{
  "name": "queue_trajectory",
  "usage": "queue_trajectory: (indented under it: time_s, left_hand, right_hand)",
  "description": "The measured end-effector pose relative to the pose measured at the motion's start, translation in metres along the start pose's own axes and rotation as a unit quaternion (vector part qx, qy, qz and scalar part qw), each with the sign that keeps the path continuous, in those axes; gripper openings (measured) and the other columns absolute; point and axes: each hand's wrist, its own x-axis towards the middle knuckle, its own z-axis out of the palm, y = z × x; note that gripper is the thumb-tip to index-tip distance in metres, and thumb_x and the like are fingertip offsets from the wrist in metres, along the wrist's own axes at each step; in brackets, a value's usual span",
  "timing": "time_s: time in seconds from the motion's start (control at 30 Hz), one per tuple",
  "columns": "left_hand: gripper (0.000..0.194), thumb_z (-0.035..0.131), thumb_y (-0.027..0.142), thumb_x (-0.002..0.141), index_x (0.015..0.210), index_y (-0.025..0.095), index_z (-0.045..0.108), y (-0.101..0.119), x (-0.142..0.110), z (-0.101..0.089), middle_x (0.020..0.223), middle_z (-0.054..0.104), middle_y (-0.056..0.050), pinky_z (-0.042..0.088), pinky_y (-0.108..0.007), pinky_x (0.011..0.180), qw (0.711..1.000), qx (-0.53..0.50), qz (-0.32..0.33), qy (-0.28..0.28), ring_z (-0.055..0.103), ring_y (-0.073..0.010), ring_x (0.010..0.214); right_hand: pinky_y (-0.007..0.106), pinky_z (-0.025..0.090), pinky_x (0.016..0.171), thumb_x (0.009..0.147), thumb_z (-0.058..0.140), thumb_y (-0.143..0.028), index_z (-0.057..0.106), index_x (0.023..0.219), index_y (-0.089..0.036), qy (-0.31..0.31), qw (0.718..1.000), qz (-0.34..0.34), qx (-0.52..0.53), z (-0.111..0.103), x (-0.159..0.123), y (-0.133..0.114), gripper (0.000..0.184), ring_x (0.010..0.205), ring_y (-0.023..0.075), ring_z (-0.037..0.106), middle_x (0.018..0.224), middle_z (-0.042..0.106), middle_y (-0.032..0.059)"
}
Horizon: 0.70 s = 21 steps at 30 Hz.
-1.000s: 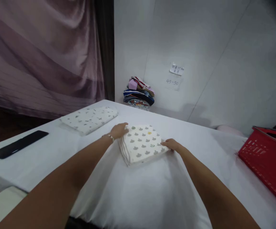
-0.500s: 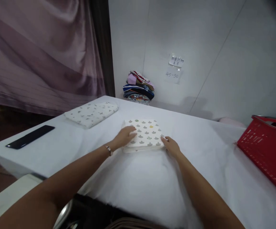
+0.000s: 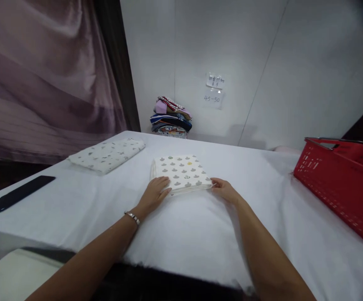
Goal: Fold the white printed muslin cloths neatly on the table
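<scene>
A folded white cloth (image 3: 181, 170) with grey, cloud-like prints and a small yellow figure lies on the white-covered table, its layers stacked in a neat block. At its front left corner rests my left hand (image 3: 154, 192), fingers laid on the cloth and thumb apart along the front edge. My right hand (image 3: 225, 190) pinches the front right corner between thumb and fingers. Farther left lies a second folded white cloth (image 3: 107, 154) with scattered grey prints, touched by neither hand.
A dark, flat, phone-like slab (image 3: 18, 193) lies near the table's left edge. On the right stands a red plastic basket (image 3: 334, 179). Several folded fabrics (image 3: 171, 117) are piled by the wall beyond the table (image 3: 187, 234). A pale stool-like surface (image 3: 18, 271) is at lower left.
My left hand has slid from the cloth's left side to its front left corner. The right hand stays at the right corner. The whole view has shifted, with the basket showing farther left.
</scene>
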Motion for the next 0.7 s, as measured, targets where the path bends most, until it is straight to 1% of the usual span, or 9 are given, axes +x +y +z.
queue_trajectory:
  time_s: [0.1, 0.17, 0.27, 0.37, 0.57, 0.63, 0.7]
  left_hand:
    - [0.049, 0.050, 0.050, 0.085, 0.123, 0.019, 0.053, -0.002, -0.005, -0.002, 0.128, 0.055, -0.010, 0.033, -0.045, 0.105, 1.000, 0.008, 0.013, 0.016, 0.045, -0.0248, 0.123]
    - [0.046, 0.052, 0.048, 0.084, 0.120, 0.020, 0.055, -0.003, -0.008, -0.003, 0.128, 0.055, -0.009, 0.033, -0.046, 0.105, 1.000, 0.014, 0.020, 0.018, 0.046, -0.0251, 0.121]
    - [0.039, 0.048, 0.043, 0.086, 0.116, 0.020, 0.058, -0.002, -0.009, -0.003, 0.126, 0.057, -0.009, 0.033, -0.047, 0.104, 0.999, 0.019, 0.028, 0.016, 0.049, -0.0244, 0.119]
    - [0.037, 0.045, 0.042, 0.088, 0.116, 0.021, 0.058, -0.001, -0.008, -0.004, 0.126, 0.057, -0.008, 0.034, -0.047, 0.103, 0.999, 0.017, 0.029, 0.013, 0.049, -0.0239, 0.118]
    - [0.037, 0.041, 0.041, 0.091, 0.117, 0.021, 0.057, -0.002, -0.008, -0.003, 0.127, 0.056, -0.008, 0.034, -0.046, 0.102, 0.999, 0.022, 0.029, 0.003, 0.048, -0.0231, 0.119]
    - [0.037, 0.040, 0.041, 0.091, 0.117, 0.020, 0.057, -0.002, -0.008, -0.003, 0.127, 0.056, -0.008, 0.034, -0.046, 0.102, 0.999, 0.027, 0.030, -0.001, 0.048, -0.0229, 0.119]
    - [0.038, 0.039, 0.041, 0.092, 0.118, 0.021, 0.057, -0.002, -0.008, -0.003, 0.128, 0.056, -0.008, 0.034, -0.046, 0.103, 0.999, 0.035, 0.026, -0.009, 0.048, -0.0225, 0.119]
  right_hand:
    - [0.026, 0.046, 0.070, 0.063, 0.069, -0.029, 0.064, 0.112, -0.020, 0.028, 0.996, -0.014, -0.078, 0.008, -0.001, 0.000, 0.050, 0.072, 0.0137, 0.056, 0.090, 0.063, 0.0022]
    - [0.026, 0.045, 0.070, 0.066, 0.066, -0.031, 0.064, 0.111, -0.020, 0.048, 0.991, -0.027, -0.120, 0.013, -0.001, 0.000, 0.046, 0.072, 0.0137, 0.056, 0.088, 0.063, 0.0015]
    - [0.027, 0.044, 0.071, 0.071, 0.060, -0.034, 0.064, 0.109, -0.022, 0.066, 0.980, -0.057, -0.177, 0.017, -0.001, -0.002, 0.040, 0.072, 0.0137, 0.054, 0.090, 0.063, 0.0008]
    - [0.027, 0.043, 0.073, 0.075, 0.055, -0.036, 0.063, 0.110, -0.024, 0.073, 0.966, -0.077, -0.236, 0.020, -0.004, -0.007, 0.037, 0.074, 0.0142, 0.053, 0.092, 0.062, 0.0006]
    - [0.026, 0.041, 0.072, 0.080, 0.051, -0.035, 0.057, 0.116, -0.022, 0.084, 0.941, -0.077, -0.319, 0.026, -0.008, -0.012, 0.039, 0.075, 0.0138, 0.053, 0.093, 0.059, 0.0012]
    - [0.025, 0.039, 0.071, 0.082, 0.049, -0.032, 0.056, 0.114, -0.022, 0.084, 0.929, -0.077, -0.351, 0.028, -0.008, -0.013, 0.035, 0.076, 0.0138, 0.052, 0.092, 0.059, 0.0012]
    - [0.024, 0.037, 0.068, 0.084, 0.046, -0.029, 0.058, 0.108, -0.022, 0.087, 0.914, -0.072, -0.389, 0.030, -0.009, -0.015, 0.028, 0.077, 0.0141, 0.052, 0.091, 0.059, 0.0015]
